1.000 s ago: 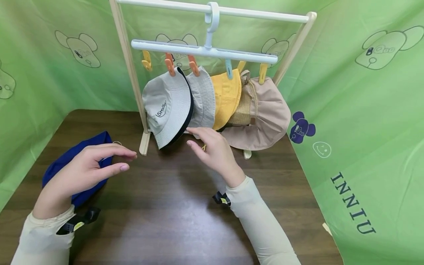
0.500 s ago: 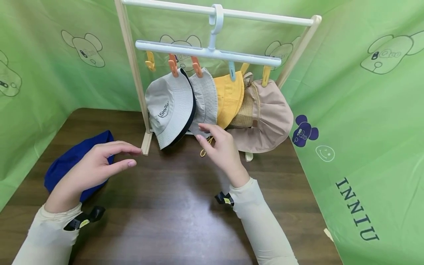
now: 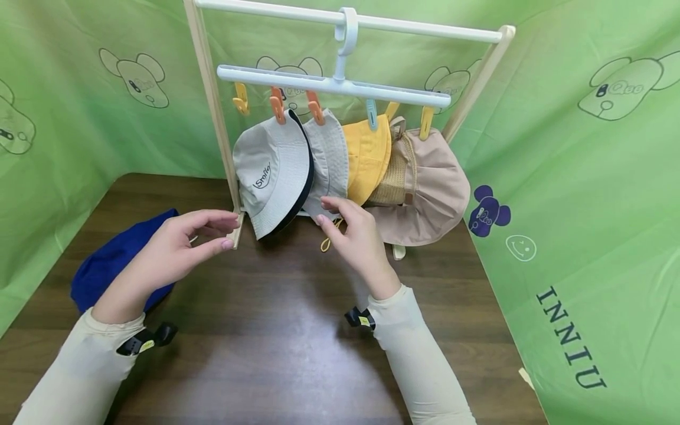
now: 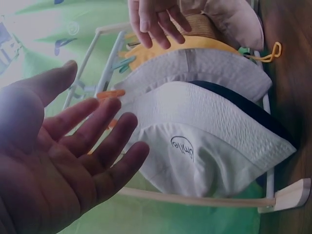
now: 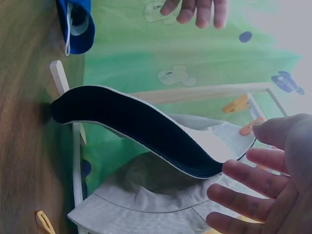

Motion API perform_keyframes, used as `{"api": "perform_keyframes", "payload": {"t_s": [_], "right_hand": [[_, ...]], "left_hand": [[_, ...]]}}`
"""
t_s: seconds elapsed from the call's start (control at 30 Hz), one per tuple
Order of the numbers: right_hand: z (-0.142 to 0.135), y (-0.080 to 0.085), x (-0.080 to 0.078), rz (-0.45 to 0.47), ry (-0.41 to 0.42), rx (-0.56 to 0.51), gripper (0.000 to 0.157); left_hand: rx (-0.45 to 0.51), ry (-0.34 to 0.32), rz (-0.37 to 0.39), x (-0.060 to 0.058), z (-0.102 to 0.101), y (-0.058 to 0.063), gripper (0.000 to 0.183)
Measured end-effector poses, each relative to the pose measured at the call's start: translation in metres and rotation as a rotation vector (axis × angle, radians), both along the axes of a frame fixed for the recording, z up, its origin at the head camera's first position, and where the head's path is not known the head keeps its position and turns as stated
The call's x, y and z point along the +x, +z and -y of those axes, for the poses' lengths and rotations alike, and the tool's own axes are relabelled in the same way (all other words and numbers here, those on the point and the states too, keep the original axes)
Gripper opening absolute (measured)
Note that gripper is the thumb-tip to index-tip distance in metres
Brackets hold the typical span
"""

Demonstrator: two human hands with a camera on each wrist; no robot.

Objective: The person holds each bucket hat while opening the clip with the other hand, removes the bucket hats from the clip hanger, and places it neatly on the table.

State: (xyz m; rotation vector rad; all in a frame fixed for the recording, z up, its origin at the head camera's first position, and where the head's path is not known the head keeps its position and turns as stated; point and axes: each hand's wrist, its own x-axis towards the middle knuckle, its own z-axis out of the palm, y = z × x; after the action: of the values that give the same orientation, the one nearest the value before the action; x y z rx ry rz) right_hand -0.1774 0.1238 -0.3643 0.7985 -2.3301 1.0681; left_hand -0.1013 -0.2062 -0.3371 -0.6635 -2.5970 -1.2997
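Observation:
My left hand (image 3: 177, 254) is held with fingers loosely bent and nothing in it, in front of a blue cap (image 3: 119, 254) lying on the table. Relaxed and holding nothing, my right hand (image 3: 361, 248) stands before the row of hats. Pegged on a hanger (image 3: 319, 82) are a white bucket hat (image 3: 265, 165) with "Smile" lettering and a dark lining, a pale grey bucket hat (image 3: 329, 159), a yellow hat (image 3: 363, 153) and a straw hat with a pinkish-beige fabric brim (image 3: 430, 183). In the left wrist view the white bucket hat (image 4: 195, 146) is beyond my spread fingers (image 4: 105, 141).
A wooden rack (image 3: 209, 112) with a white top bar (image 3: 425, 26) carries the hanger. One yellow clothespin (image 3: 241, 98) at the left end holds nothing. A yellow cord (image 3: 329, 239) dangles under the hats. Green printed cloth (image 3: 574, 177) surrounds the dark wooden table (image 3: 276, 354).
My left hand has moved up and to the right, towards the rack's left foot. My right hand shifted slightly right with the view, then stayed still. The hats hang as before.

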Motion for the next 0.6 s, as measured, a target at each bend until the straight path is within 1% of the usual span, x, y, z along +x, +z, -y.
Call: {"api": "perform_keyframes", "payload": {"t_s": [0.1,0.17,0.23,0.43,0.6], "right_hand": [[0.001,-0.001,-0.001,0.002,0.004,-0.010,0.031],[0.001,-0.002,-0.002,0.010,0.004,-0.014,0.031],[0.001,-0.002,-0.003,0.022,0.010,-0.021,0.031],[0.001,-0.004,-0.004,0.045,0.011,-0.029,0.031],[0.001,-0.005,-0.005,0.053,0.014,-0.035,0.032]], "left_hand": [[0.040,0.030,0.037,-0.004,-0.004,0.004,0.037],[0.072,0.048,0.048,-0.009,-0.008,0.007,0.036],[0.096,0.059,0.042,-0.016,-0.011,0.010,0.036],[0.169,0.070,-0.009,-0.037,-0.020,0.021,0.037],[0.218,0.126,0.001,-0.054,-0.026,0.029,0.037]]}}
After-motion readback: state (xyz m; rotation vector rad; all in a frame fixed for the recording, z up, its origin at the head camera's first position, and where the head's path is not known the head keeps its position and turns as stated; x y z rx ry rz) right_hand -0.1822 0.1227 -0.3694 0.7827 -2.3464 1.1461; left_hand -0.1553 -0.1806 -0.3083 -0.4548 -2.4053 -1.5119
